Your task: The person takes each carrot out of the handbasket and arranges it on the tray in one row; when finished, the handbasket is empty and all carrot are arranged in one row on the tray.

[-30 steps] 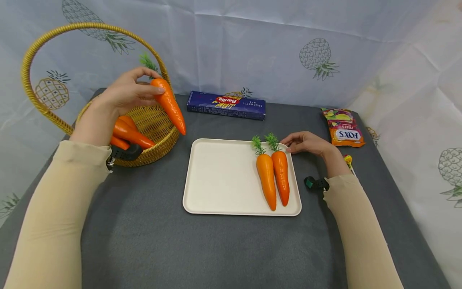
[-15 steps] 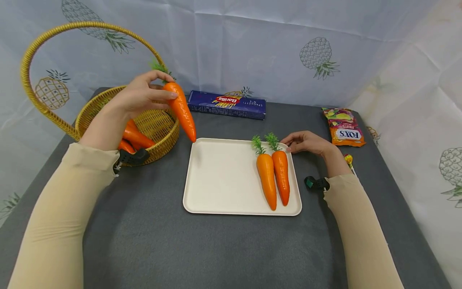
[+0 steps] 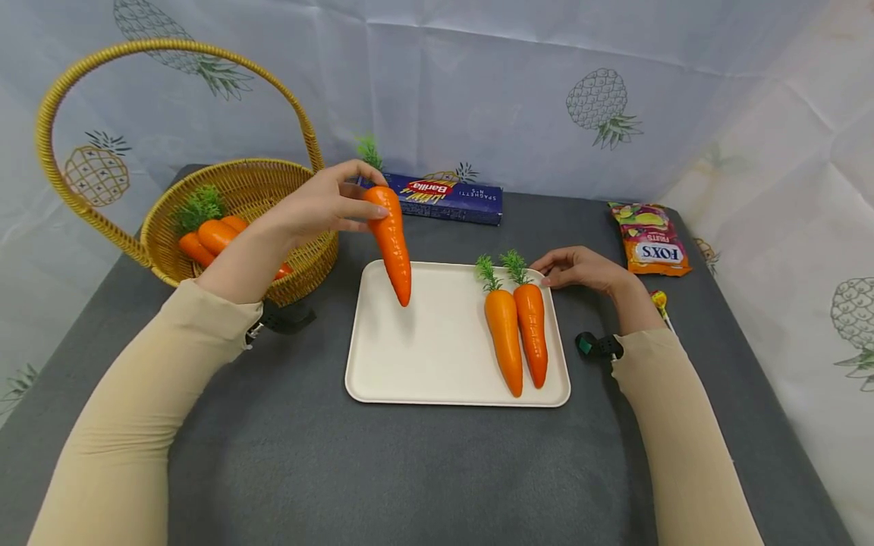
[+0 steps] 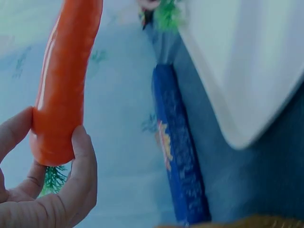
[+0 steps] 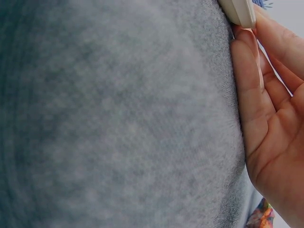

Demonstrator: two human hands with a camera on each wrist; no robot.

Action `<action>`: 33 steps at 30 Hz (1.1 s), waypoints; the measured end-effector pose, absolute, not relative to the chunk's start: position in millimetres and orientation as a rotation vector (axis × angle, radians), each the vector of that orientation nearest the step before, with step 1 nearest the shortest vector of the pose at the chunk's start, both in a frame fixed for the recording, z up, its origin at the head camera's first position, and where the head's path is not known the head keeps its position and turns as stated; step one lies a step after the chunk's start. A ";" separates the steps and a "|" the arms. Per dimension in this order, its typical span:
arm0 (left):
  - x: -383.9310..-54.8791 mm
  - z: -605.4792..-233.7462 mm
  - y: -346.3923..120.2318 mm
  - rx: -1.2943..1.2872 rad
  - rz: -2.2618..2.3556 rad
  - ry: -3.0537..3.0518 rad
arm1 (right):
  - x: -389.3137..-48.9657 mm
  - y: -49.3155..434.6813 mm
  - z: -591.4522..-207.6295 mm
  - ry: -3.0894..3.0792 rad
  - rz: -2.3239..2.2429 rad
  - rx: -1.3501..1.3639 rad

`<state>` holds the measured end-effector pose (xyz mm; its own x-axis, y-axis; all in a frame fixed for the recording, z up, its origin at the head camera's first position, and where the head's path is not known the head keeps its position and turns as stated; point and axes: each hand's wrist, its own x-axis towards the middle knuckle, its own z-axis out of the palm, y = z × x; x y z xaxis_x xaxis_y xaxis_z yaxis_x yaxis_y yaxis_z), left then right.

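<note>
Though well apart, left hand [image 3: 331,203] in pinch round carrot [image 3: 393,246] above tray [image 3: 430,356], right hand [image 3: 579,268] round tray's corner [image 5: 242,11].

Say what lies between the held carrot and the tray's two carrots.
In the head view, a bare stretch of tray; the left hand holds its carrot raised.

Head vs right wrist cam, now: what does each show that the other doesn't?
Only head: left hand gripping a glossy orange carrot; yellow wicker basket holding more orange carrots; two leafy orange carrots lying on the rectangular cream tray.
Only right wrist: palm side of the right hand; head sees its back.
Both: right hand, cream tray (right wrist: just a rim piece), grey cloth tabletop.
</note>
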<state>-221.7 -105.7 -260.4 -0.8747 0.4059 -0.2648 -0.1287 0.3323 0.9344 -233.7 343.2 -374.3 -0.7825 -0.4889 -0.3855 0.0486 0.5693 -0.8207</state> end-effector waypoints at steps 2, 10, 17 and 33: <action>-220.2 -265.4 -98.2 0.254 1.563 2.134 | -234.2 343.5 -374.2 2.205 -1.179 -0.347; -213.1 -282.8 -73.5 0.265 1.595 2.050 | -236.0 344.3 -376.0 2.208 -1.164 -0.350; -202.0 -294.1 -54.9 0.269 1.620 1.995 | -236.3 343.9 -376.3 2.194 -1.175 -0.342; -183.8 -322.4 -22.9 0.245 1.561 1.922 | -234.0 344.3 -375.0 2.205 -1.175 -0.335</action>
